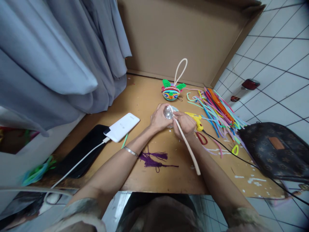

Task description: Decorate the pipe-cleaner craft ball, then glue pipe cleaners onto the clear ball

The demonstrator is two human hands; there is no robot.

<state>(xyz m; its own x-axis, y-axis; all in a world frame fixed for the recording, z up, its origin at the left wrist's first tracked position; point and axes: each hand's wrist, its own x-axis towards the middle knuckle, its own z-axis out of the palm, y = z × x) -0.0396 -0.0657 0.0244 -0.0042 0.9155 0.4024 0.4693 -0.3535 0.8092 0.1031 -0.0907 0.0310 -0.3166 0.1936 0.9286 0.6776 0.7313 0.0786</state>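
My left hand (159, 116) is closed around the side of a clear plastic ball (168, 112). Pinched in the fingers of my right hand (184, 124) is a cream pipe cleaner (184, 140); its upper end lies against the ball and its long tail hangs toward the table's front edge. Just beyond my hands sits a colourful lion-head ornament (171, 92) with green ears and a cream loop on top. A yellow glue gun (196, 120) lies right beside my right hand. Nearer me, under my left forearm, are purple tassels (154, 158).
Many coloured pipe cleaners (218, 111) are heaped at the right, near a dark patterned bag (277, 149). Red-handled scissors (201, 138) lie by the glue gun's black cord. A white power bank (122, 127) and a black tablet-like slab (82, 154) lie left. Cardboard (183, 35) stands behind.
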